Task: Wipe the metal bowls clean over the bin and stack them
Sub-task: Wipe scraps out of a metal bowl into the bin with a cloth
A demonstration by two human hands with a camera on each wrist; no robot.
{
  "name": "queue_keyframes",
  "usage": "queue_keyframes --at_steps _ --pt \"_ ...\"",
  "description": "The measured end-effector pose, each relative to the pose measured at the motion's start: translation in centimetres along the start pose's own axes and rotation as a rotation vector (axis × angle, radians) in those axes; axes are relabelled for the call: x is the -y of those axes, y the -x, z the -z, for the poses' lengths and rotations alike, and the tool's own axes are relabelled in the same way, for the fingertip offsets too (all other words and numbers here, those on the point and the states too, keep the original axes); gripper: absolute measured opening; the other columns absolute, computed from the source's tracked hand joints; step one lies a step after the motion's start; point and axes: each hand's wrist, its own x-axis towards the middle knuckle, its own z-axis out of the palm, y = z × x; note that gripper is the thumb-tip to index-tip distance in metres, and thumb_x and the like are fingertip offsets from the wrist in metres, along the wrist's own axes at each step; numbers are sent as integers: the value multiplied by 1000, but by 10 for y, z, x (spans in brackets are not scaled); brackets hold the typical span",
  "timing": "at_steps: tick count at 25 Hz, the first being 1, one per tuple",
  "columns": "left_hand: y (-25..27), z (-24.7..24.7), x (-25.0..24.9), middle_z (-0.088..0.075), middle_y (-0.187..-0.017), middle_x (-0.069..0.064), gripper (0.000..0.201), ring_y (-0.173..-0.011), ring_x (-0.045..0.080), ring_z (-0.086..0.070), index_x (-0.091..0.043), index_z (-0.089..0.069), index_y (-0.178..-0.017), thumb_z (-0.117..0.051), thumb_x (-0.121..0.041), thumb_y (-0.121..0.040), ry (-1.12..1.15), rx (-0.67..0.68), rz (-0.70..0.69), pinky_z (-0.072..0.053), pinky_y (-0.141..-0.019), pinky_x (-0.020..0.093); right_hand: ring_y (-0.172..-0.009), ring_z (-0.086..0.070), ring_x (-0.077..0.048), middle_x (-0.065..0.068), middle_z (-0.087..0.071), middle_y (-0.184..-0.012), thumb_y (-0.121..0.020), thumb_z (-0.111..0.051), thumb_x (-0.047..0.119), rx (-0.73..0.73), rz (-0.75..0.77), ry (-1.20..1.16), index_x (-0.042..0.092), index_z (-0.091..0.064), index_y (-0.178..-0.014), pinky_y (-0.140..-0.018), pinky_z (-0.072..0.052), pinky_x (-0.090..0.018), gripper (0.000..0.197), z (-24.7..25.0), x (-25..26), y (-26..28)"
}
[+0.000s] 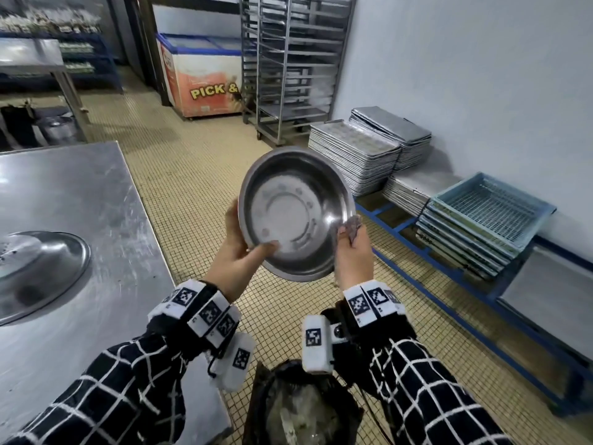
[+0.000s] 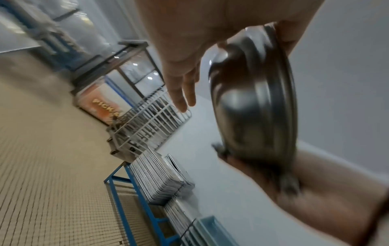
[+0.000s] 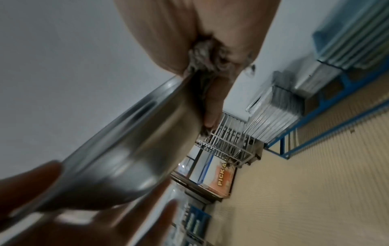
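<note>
I hold a round metal bowl (image 1: 293, 213) tilted towards me, above a bin lined with a black bag (image 1: 301, 409). My left hand (image 1: 239, 252) grips the bowl's left rim, thumb inside and fingers behind. My right hand (image 1: 351, 248) pinches a grey cloth (image 1: 353, 224) against the bowl's right rim. The left wrist view shows the bowl (image 2: 254, 106) edge-on, with my left fingers (image 2: 181, 93) straight behind it. In the right wrist view the cloth (image 3: 202, 58) is bunched in my right hand at the bowl's (image 3: 118, 156) rim.
A steel table (image 1: 80, 200) at my left carries an upturned metal bowl (image 1: 35, 271). Stacks of baking trays (image 1: 356, 155) and blue crates (image 1: 484, 213) sit on a low blue rack along the right wall. A tray trolley (image 1: 288, 65) and chest freezer (image 1: 202, 72) stand beyond.
</note>
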Motion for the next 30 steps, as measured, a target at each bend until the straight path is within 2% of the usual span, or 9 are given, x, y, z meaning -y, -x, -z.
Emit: queue_keyframes --at_steps 6,11,16,19,21,23,25,27,30 --pt "4 -5 2 -51 -100 -17 56 -89 -7 -50 -19 -27 -143 -49 -7 -94 32 -217 59 -41 -69 -2 -87 -60 -9 11 -59 -92 -100 -35 37 90 -83 -41 28 -47 -108 -71 -48 -24 16 -1 -8 17" --pt "-3 15 15 -60 -107 -10 43 -101 13 -61 -31 -26 -143 -37 -28 -101 29 -156 102 -48 -89 28 -85 -54 2 5 -55 -105 -99 -41 31 105 217 267 19 -51 -108 -60 -41 -7 18 -2 -13 40" --pt "-2 10 11 -57 -122 -6 32 -119 18 -51 -46 -39 -128 -39 -50 -96 24 -19 114 -45 -97 31 -123 -47 -9 1 -42 -142 -99 -31 38 652 573 405 19 -38 -140 -104 -40 -25 46 -43 -40 91" --pt "-1 16 2 -55 -113 -9 23 -108 20 -55 -45 -38 -117 -33 -30 -101 116 42 189 -53 -80 24 -124 -48 -16 -1 -48 -139 -98 -24 44 631 675 711 17 -42 -141 -106 -40 -33 54 -24 -69 74" --pt "6 17 3 -58 -106 -6 23 -96 18 -60 -42 -41 -113 -30 -26 -102 74 60 176 -53 -66 17 -132 -41 -18 -2 -53 -137 -97 -18 43 592 727 995 16 -48 -136 -117 -21 -33 57 -8 -83 53" --pt "10 15 9 -57 -116 -1 33 -106 20 -58 -38 -35 -133 -29 -32 -102 -27 39 161 -50 -74 17 -138 -32 -17 -2 -49 -140 -99 -19 38 567 647 1054 17 -47 -137 -118 -6 -29 52 -13 -79 46" --pt "7 13 15 -52 -125 1 42 -118 20 -49 -33 -27 -143 -29 -38 -101 -89 -27 161 -41 -86 20 -139 -30 -17 -2 -43 -145 -100 -20 42 606 509 798 18 -42 -140 -117 -15 -29 51 -37 -66 65" --pt "0 12 15 -54 -120 -9 30 -120 18 -47 -51 -35 -128 -34 -41 -100 -66 -49 114 -38 -91 26 -138 -32 -16 1 -43 -145 -96 -12 56 608 471 532 23 -37 -142 -114 -28 -32 62 -54 -59 89" --pt "-6 22 10 -60 -107 -12 24 -104 15 -59 -59 -45 -106 -37 -38 -100 13 6 96 -48 -87 33 -142 -22 -13 7 -41 -146 -93 3 59 525 586 822 29 -36 -142 -119 -13 -41 70 -38 -67 81"
